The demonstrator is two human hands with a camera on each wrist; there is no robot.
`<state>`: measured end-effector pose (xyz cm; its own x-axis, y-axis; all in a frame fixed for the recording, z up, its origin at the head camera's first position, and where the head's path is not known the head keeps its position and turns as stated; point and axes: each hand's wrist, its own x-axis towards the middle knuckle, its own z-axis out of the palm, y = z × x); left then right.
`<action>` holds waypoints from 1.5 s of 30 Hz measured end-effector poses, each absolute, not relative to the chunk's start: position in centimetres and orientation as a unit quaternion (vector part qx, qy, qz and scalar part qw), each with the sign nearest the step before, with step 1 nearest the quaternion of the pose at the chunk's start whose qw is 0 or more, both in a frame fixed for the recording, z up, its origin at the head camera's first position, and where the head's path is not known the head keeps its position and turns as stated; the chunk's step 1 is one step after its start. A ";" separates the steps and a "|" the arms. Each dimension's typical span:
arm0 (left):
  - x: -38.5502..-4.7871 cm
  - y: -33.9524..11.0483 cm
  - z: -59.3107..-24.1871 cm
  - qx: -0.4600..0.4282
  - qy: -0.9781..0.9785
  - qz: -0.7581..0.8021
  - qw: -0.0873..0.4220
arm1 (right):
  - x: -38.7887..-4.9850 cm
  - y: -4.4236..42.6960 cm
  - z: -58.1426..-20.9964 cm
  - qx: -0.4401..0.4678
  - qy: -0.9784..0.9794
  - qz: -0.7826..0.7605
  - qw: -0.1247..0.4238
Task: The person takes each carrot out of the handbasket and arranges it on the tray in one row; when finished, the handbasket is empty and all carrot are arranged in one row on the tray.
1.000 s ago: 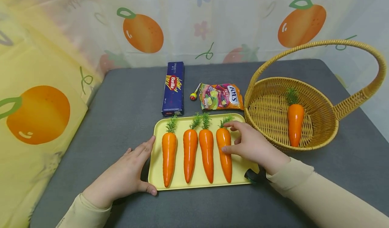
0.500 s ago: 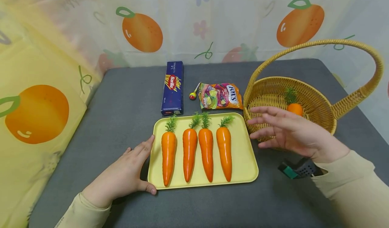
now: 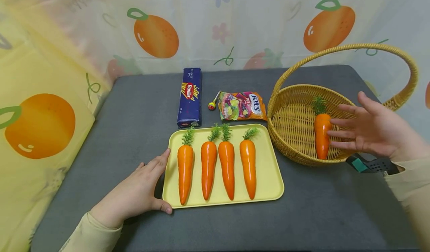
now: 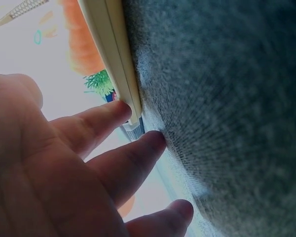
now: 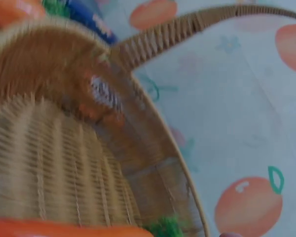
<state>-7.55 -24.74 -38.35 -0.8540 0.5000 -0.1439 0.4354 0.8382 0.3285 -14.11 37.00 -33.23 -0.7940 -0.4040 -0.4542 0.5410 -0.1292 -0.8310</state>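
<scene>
In the head view, several orange carrots with green tops lie side by side on a yellow tray (image 3: 268, 181); the rightmost carrot (image 3: 248, 166) sits a little apart from the middle pair. My left hand (image 3: 137, 192) rests along the tray's left edge, its fingers extended; in the left wrist view a fingertip (image 4: 122, 109) touches the tray's rim (image 4: 116, 54). One more carrot (image 3: 322, 134) lies inside the wicker basket (image 3: 292, 147). Over the basket's right side hovers my right hand (image 3: 376, 128), fingers spread and holding nothing. The right wrist view is blurred and shows that carrot (image 5: 69, 229) at its bottom edge.
Behind the tray lie a blue spaghetti box (image 3: 189, 99), a lollipop (image 3: 212, 103) and a bag of candy (image 3: 242, 106). The basket's tall handle (image 3: 336, 49) arches above it. A patterned curtain (image 3: 195, 28) hangs behind the grey table (image 3: 134, 121).
My right hand has left the rightmost carrot on the tray and moved right, across to the basket's right side, its fingers spreading. My left hand stays at the tray's edge.
</scene>
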 end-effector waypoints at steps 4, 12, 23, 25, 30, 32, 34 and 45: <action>-7.5 -24.8 -38.4 0.247 0.952 0.142 0.111 | -14.1 37.5 -33.0 0.089 0.591 -0.745 0.297; -7.5 -24.8 -38.3 0.243 0.952 0.144 0.118 | -15.2 36.5 -32.6 0.156 0.595 -0.730 0.299; -7.6 -24.7 -38.3 0.241 0.951 0.151 0.121 | -16.9 33.8 -33.9 0.181 0.636 -0.678 0.321; -7.6 -24.7 -38.3 0.239 0.951 0.151 0.121 | -17.3 33.1 -34.1 0.176 0.651 -0.664 0.324; -7.5 -24.8 -38.4 0.235 0.953 0.148 0.121 | -18.0 31.1 -34.4 0.156 0.701 -0.611 0.334; -7.4 -24.8 -38.5 0.236 0.953 0.147 0.119 | -18.2 30.4 -34.4 0.145 0.711 -0.596 0.342; -7.4 -24.8 -38.5 0.238 0.953 0.148 0.117 | -18.4 29.9 -34.4 0.139 0.710 -0.594 0.352; -7.5 -24.8 -38.4 0.239 0.953 0.146 0.116 | -19.4 26.9 -34.4 0.123 0.743 -0.556 0.352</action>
<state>-7.49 -24.84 -38.41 -0.8588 0.4893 -0.1517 0.4213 0.8430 0.3344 -19.39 26.94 -34.36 -0.7221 -0.2086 -0.6596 0.5741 0.3514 -0.7395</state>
